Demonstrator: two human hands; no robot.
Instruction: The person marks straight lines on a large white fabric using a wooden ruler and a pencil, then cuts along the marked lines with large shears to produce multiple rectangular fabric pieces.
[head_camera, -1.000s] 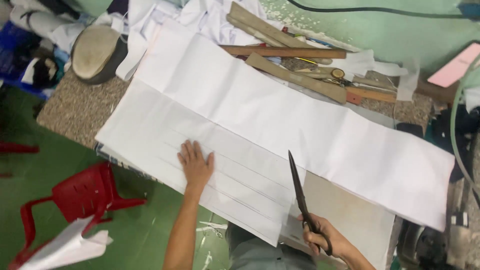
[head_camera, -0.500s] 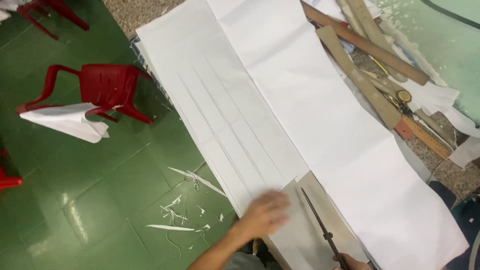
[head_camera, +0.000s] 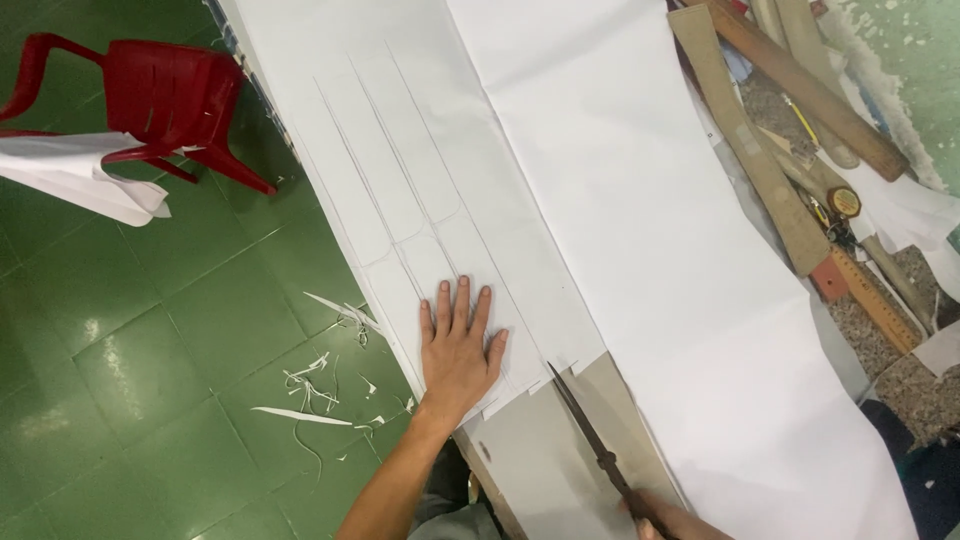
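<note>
Left hand (head_camera: 458, 345) has slid up, now pressing flat, fingers spread, on the white fabric (head_camera: 420, 200) lying on the surface; right hand (head_camera: 672, 518), seemingly clenching scissors (head_camera: 590, 440), is nearing its edge. Fabric slipping could skew the cut.

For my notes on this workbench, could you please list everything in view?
White fabric sheet with marked pattern lines: one, white, table's left part.
Plain white fabric sheet: one, white, beside it to the right.
Long dark scissors: one, dark, near edge.
Wooden rulers and slats: several, brown, upper right.
Red plastic chair: one, red, upper left on green floor.
White fabric scraps: many, white, on floor.
Left hand: flat on the marked sheet.
Right hand: bottom edge, gripping the scissors.
</note>
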